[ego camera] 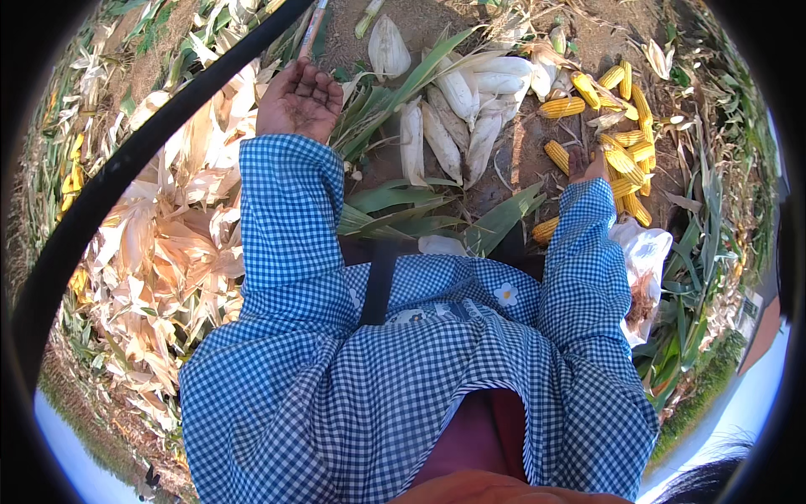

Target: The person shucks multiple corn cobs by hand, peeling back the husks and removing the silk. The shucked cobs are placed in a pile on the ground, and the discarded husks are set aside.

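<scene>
My left hand is palm up, its fingers half curled and the palm smudged with dirt. A slender stick-like tool meets its fingertips; whether the hand grips it I cannot tell. An ear in pale husk lies to the right of that hand. On the right, my right hand is beside husked yellow corn cobs, its fingers apart and nothing visible in them. Another yellow cob lies just left of it. Several ears in whitish husks are heaped on the ground between the hands.
Dry husks cover the ground to the left. Green corn leaves lie in front of my body. A clear plastic bag is beside my right arm. A dark strap or cable crosses the view at the left.
</scene>
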The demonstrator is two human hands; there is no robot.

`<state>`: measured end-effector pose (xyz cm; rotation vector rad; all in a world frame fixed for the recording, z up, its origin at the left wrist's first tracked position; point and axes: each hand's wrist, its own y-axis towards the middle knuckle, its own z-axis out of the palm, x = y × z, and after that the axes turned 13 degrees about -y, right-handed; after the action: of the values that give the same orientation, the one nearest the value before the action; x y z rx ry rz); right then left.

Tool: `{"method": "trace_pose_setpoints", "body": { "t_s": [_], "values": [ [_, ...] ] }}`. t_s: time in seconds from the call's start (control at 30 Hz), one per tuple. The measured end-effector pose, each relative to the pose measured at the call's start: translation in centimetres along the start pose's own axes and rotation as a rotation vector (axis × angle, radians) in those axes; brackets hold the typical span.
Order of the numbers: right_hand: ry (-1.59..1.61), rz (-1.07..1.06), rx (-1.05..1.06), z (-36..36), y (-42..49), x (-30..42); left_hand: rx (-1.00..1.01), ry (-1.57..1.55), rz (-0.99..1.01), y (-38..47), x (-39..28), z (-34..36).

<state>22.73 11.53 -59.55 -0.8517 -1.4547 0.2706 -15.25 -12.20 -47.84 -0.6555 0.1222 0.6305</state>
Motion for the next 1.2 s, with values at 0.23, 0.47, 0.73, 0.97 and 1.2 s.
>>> {"method": "trace_pose_setpoints", "body": {
  "t_s": [0.23, 0.47, 0.73, 0.97, 1.2],
  "values": [
    [-1.000, -0.106, 0.586, 6.3, 0.3, -13.7, 0.060, 0.117, -0.096, 0.1, 0.2, -0.7],
    [-1.621, -0.550, 0.788, 12.3, -4.3, -24.0, 0.013, 0.184, -0.050, -0.4, -2.1, -1.9],
    [-1.657, -0.292, 0.622, 16.4, -7.5, -24.1, -0.070, 0.204, 0.010, -1.6, -5.1, -3.8],
    [-1.662, -0.455, 0.723, 14.9, -3.6, -24.5, -0.006, 0.184, -0.029, -1.8, -4.6, -3.3],
    [-1.594, -0.557, 0.656, 14.0, -1.6, -22.9, -0.006, 0.195, -0.055, -2.5, -3.8, -2.5]
  ]
}}
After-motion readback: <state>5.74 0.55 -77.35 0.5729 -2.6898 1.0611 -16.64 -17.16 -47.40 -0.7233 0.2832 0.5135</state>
